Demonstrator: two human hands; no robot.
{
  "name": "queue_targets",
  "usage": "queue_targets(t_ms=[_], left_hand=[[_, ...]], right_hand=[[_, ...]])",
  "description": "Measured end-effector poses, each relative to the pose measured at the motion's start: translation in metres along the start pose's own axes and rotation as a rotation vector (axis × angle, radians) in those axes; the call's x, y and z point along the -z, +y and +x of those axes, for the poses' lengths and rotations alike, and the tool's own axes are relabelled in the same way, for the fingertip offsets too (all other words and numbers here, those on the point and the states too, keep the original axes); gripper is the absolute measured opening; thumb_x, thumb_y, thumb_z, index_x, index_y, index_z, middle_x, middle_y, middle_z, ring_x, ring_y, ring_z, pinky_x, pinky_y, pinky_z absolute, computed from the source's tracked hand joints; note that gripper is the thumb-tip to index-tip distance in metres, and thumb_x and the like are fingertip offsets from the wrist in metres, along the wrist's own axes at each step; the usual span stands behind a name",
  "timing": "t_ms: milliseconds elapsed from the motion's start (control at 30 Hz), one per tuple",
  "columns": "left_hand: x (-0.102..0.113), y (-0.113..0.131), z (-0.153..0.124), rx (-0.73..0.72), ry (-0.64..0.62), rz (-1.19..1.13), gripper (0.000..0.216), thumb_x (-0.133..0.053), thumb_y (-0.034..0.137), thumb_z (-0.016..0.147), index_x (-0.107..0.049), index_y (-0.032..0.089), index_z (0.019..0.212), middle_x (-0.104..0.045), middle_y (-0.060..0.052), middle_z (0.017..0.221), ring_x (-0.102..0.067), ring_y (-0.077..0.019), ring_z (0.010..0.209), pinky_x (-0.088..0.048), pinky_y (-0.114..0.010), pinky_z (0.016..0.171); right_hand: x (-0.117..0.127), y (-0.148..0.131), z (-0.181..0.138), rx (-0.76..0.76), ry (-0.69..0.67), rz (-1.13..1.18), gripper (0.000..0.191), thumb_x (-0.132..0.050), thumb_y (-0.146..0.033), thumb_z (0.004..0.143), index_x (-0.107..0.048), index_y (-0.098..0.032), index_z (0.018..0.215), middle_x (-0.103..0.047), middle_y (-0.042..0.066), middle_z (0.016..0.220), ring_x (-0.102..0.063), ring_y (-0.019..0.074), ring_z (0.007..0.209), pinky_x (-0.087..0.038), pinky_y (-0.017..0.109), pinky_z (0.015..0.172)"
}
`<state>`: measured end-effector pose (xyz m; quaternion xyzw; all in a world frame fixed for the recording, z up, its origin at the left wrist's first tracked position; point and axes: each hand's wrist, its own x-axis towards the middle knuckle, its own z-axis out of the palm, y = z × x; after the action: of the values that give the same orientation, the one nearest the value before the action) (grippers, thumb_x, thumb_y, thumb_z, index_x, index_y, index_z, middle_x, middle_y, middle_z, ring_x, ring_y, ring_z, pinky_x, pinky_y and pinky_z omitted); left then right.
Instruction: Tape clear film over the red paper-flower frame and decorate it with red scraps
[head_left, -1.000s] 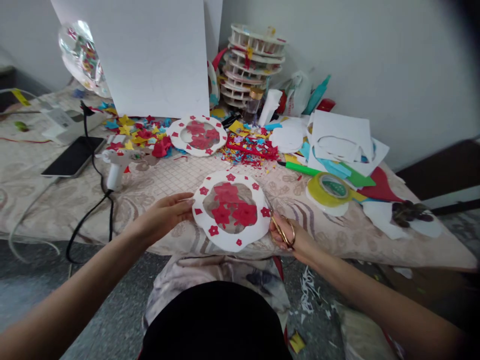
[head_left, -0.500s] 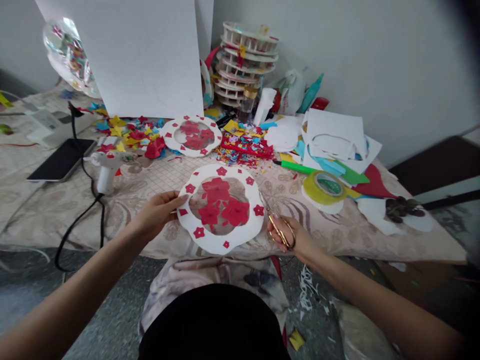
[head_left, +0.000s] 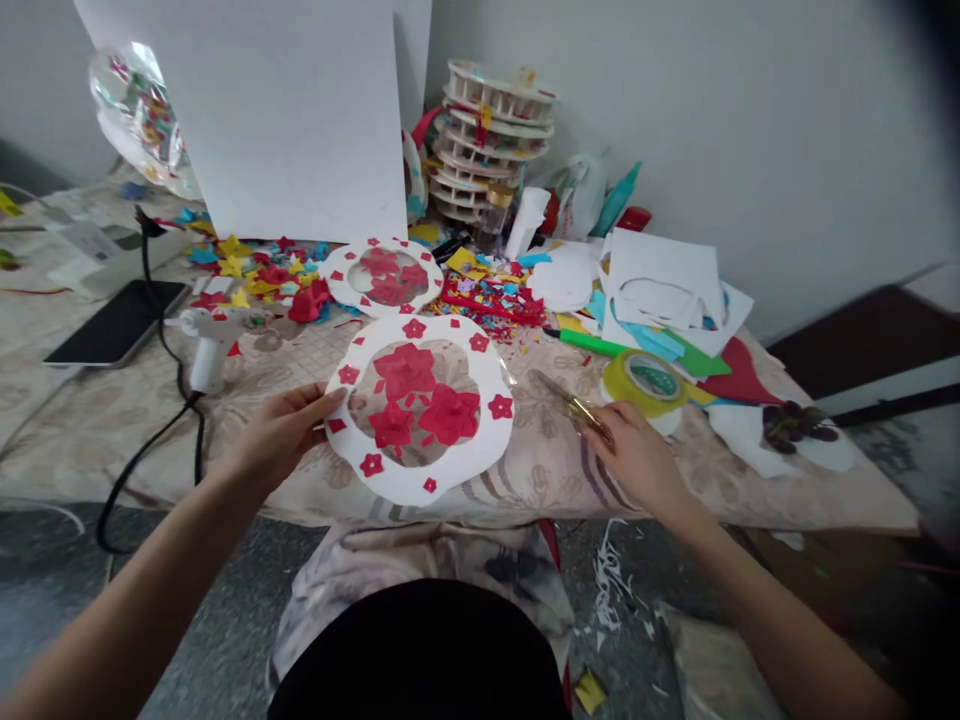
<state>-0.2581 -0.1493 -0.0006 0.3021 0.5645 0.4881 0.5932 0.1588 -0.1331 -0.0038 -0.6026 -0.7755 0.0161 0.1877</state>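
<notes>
My left hand (head_left: 300, 425) pinches the left rim of a white scalloped frame (head_left: 420, 480), which is tilted above the table. Small red flowers dot its rim, and larger red paper flowers (head_left: 405, 372) show on the clear sheet in its middle. To the right, my right hand (head_left: 626, 450) is closed around gold-handled scissors (head_left: 589, 415), whose blades point left toward the frame and stand apart from it. A matching frame (head_left: 431, 300) lies just behind.
A white glue gun (head_left: 210, 350) with a black cord and a phone (head_left: 116, 322) are at left. Colored paper scraps (head_left: 495, 300) lie behind. Yellow tape (head_left: 652, 380), a green pen (head_left: 592, 342) and cut white paper (head_left: 660, 260) sit at right. Stacked white rings (head_left: 495, 130) stand against the wall.
My right hand has moved right with the scissors, away from the frame's edge. My left hand has shifted the frame left and slightly up.
</notes>
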Motion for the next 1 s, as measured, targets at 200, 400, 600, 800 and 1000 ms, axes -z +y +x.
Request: queue_targets(t_ms=[200,400,600,800,1000], left_hand=[[-0.005,-0.003,-0.005,-0.035,0.011,0.014,0.039,-0.085,0.040,0.053,-0.070,0.014,0.077,-0.070,-0.002,0.070,-0.061,-0.0105,0.059,-0.053,-0.018,0.055],[-0.011,-0.004,-0.009,-0.098,-0.016,0.024,0.036,-0.082,0.041,0.059,-0.069,0.014,0.079,-0.070,-0.002,0.071,-0.061,-0.0104,0.059,-0.052,-0.018,0.057],[-0.013,-0.009,-0.012,-0.116,-0.051,-0.013,0.031,-0.080,0.039,0.064,-0.069,0.017,0.082,-0.072,-0.002,0.077,-0.063,-0.0119,0.065,-0.053,-0.020,0.062],[-0.014,-0.015,-0.014,-0.123,-0.081,-0.021,0.029,-0.079,0.038,0.066,-0.069,0.017,0.083,-0.072,-0.003,0.079,-0.064,-0.0123,0.067,-0.053,-0.020,0.064],[-0.017,-0.020,-0.014,-0.110,-0.085,-0.031,0.028,-0.078,0.038,0.067,-0.068,0.017,0.082,-0.071,-0.001,0.076,-0.062,-0.0104,0.065,-0.052,-0.019,0.064]], right_hand=[[0.006,-0.067,0.003,0.260,0.233,0.282,0.026,-0.047,-0.020,0.091,-0.067,-0.022,0.106,-0.058,0.007,0.097,-0.057,0.0195,0.091,-0.048,0.035,0.077],[-0.005,-0.107,0.013,0.264,0.397,0.308,0.028,-0.049,-0.017,0.089,-0.068,-0.023,0.110,-0.053,0.007,0.088,-0.053,0.0194,0.084,-0.047,0.036,0.073],[-0.020,-0.111,0.022,0.060,0.364,0.422,0.023,-0.054,-0.026,0.087,-0.070,-0.024,0.103,-0.054,0.007,0.088,-0.054,0.0194,0.080,-0.047,0.036,0.073],[-0.029,-0.105,0.031,-0.163,0.236,0.722,0.022,-0.061,-0.037,0.082,-0.070,-0.021,0.093,-0.059,0.005,0.089,-0.056,0.0158,0.074,-0.046,0.030,0.066],[-0.041,-0.098,0.041,-0.350,0.164,0.999,0.019,-0.069,-0.039,0.073,-0.068,-0.020,0.077,-0.064,0.001,0.075,-0.056,0.0139,0.069,-0.045,0.029,0.069]])
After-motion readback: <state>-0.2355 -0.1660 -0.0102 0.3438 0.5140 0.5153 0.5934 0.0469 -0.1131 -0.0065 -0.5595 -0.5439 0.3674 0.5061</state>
